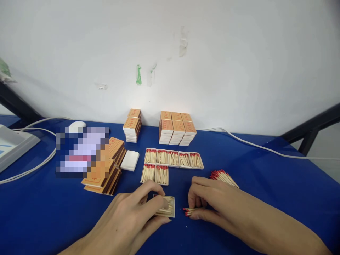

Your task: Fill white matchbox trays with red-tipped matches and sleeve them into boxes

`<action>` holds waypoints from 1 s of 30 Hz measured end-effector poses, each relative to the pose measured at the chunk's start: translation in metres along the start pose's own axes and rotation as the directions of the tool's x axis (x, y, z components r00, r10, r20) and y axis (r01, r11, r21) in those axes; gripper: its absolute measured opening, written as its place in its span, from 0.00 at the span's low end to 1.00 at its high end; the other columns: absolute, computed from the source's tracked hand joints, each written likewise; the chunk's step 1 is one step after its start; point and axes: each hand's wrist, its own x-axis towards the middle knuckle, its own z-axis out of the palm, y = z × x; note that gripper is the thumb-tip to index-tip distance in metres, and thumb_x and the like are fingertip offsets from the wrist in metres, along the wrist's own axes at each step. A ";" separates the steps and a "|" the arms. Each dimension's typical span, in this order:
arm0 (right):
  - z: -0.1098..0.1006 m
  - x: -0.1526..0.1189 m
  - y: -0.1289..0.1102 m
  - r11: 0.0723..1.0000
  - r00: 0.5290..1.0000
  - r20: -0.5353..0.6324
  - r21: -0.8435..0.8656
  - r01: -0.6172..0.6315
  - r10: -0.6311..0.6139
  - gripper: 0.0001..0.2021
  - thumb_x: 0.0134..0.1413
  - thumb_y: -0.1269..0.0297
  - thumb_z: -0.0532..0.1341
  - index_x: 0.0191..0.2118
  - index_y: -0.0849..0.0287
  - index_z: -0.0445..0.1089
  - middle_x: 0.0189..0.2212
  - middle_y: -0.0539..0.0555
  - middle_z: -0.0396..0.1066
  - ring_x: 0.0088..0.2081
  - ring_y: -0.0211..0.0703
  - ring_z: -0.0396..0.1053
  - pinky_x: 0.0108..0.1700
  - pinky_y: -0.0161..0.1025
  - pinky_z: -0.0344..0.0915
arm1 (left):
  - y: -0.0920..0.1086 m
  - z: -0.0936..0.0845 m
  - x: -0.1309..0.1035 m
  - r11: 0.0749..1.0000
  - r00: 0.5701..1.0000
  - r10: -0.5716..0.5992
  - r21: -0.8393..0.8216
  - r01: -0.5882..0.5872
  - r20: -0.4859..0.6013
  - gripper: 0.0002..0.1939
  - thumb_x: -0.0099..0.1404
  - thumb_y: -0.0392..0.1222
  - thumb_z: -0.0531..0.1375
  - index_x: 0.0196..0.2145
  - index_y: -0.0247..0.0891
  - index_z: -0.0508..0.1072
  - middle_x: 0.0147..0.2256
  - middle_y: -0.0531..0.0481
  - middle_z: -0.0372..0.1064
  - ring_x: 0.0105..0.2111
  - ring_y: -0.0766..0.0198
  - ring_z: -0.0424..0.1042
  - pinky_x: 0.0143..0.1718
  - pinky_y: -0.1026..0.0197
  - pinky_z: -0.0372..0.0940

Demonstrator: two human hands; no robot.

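My left hand (135, 214) is closed around a small white matchbox tray (173, 209), its fingers covering the left part. Matches (166, 209) lie lengthwise inside that tray. Just to the right, my right hand (209, 198) pinches a few red-tipped matches (187, 212) near the table, heads pointing left. Behind the right hand sits a loose pile of matches (224, 178), partly hidden by it. Beyond both hands stand several trays filled with matches (173, 158) in a row, with two more filled trays (155, 174) in front at the left.
Stacks of orange matchboxes (177, 127) and a smaller stack (132, 124) stand by the wall. At left are flat orange sleeves (102, 173), white empty-looking trays (130, 160), a blurred-out object (82, 152) and a white device (18, 145). Cables (252, 148) cross the blue table (278, 191).
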 end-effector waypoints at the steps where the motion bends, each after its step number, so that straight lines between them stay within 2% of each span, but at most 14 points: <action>1: 0.000 0.000 0.000 1.000 1.000 -0.002 0.000 0.003 -0.003 0.12 0.84 0.52 0.64 0.43 0.49 0.74 0.46 0.46 0.80 0.45 0.44 0.77 0.45 0.42 0.67 | 0.000 0.000 0.001 1.000 1.000 0.004 0.006 -0.003 -0.011 0.02 0.87 0.40 0.61 0.50 0.46 0.73 0.53 0.51 0.73 0.35 0.63 0.81 0.32 0.59 0.71; 7: 0.003 0.002 0.000 0.999 1.000 -0.003 -0.037 0.026 -0.026 0.13 0.85 0.52 0.61 0.44 0.49 0.73 0.47 0.46 0.79 0.45 0.44 0.77 0.45 0.43 0.68 | 0.004 -0.001 0.005 1.000 0.998 0.016 0.001 -0.016 -0.061 0.03 0.90 0.45 0.58 0.52 0.47 0.69 0.49 0.53 0.74 0.36 0.62 0.82 0.34 0.59 0.73; 12: 0.009 0.000 0.000 0.992 0.999 -0.017 -0.117 0.049 -0.051 0.12 0.84 0.56 0.61 0.42 0.50 0.72 0.45 0.47 0.78 0.40 0.43 0.77 0.40 0.43 0.67 | 0.006 -0.004 0.006 1.000 0.998 0.004 0.002 -0.004 -0.061 0.04 0.90 0.46 0.58 0.52 0.47 0.70 0.49 0.53 0.75 0.35 0.63 0.80 0.33 0.60 0.72; 17: 0.012 0.000 0.000 0.985 0.997 -0.027 -0.161 0.065 -0.070 0.12 0.84 0.59 0.60 0.41 0.51 0.70 0.44 0.47 0.77 0.37 0.42 0.75 0.39 0.42 0.67 | 0.005 -0.003 0.006 1.000 0.999 -0.017 -0.026 0.016 -0.042 0.04 0.87 0.43 0.63 0.53 0.48 0.70 0.49 0.54 0.76 0.37 0.62 0.81 0.36 0.59 0.74; 21: 0.003 -0.003 -0.001 0.993 0.997 -0.046 -0.098 0.064 -0.069 0.13 0.85 0.55 0.60 0.42 0.50 0.71 0.44 0.48 0.79 0.40 0.43 0.77 0.42 0.42 0.70 | 0.005 0.000 0.004 0.997 0.998 -0.059 -0.043 0.058 -0.011 0.16 0.80 0.35 0.70 0.56 0.50 0.70 0.49 0.57 0.77 0.40 0.62 0.83 0.37 0.61 0.73; 25: -0.004 -0.005 -0.007 1.000 0.997 -0.077 -0.017 0.021 -0.022 0.12 0.84 0.51 0.61 0.45 0.47 0.75 0.45 0.49 0.80 0.44 0.46 0.79 0.47 0.44 0.73 | 0.009 -0.002 0.003 0.996 0.996 -0.088 -0.013 0.088 -0.015 0.27 0.74 0.34 0.76 0.60 0.53 0.69 0.47 0.59 0.79 0.37 0.61 0.84 0.35 0.60 0.73; 28: 0.001 -0.001 -0.015 0.998 0.995 -0.088 0.040 0.057 -0.054 0.07 0.82 0.55 0.64 0.46 0.47 0.75 0.46 0.49 0.81 0.44 0.45 0.79 0.46 0.42 0.74 | 0.011 -0.009 0.004 0.995 0.994 -0.103 -0.002 0.103 -0.031 0.43 0.63 0.33 0.82 0.65 0.56 0.67 0.51 0.58 0.81 0.40 0.57 0.87 0.37 0.59 0.77; 30: 0.008 0.005 -0.021 0.990 0.987 -0.100 0.058 0.129 -0.123 0.04 0.80 0.61 0.66 0.46 0.49 0.74 0.46 0.48 0.80 0.43 0.42 0.78 0.45 0.39 0.73 | 0.012 -0.013 0.005 0.992 0.992 -0.123 -0.014 0.123 -0.008 0.47 0.58 0.33 0.84 0.65 0.56 0.67 0.54 0.57 0.82 0.43 0.54 0.88 0.41 0.58 0.79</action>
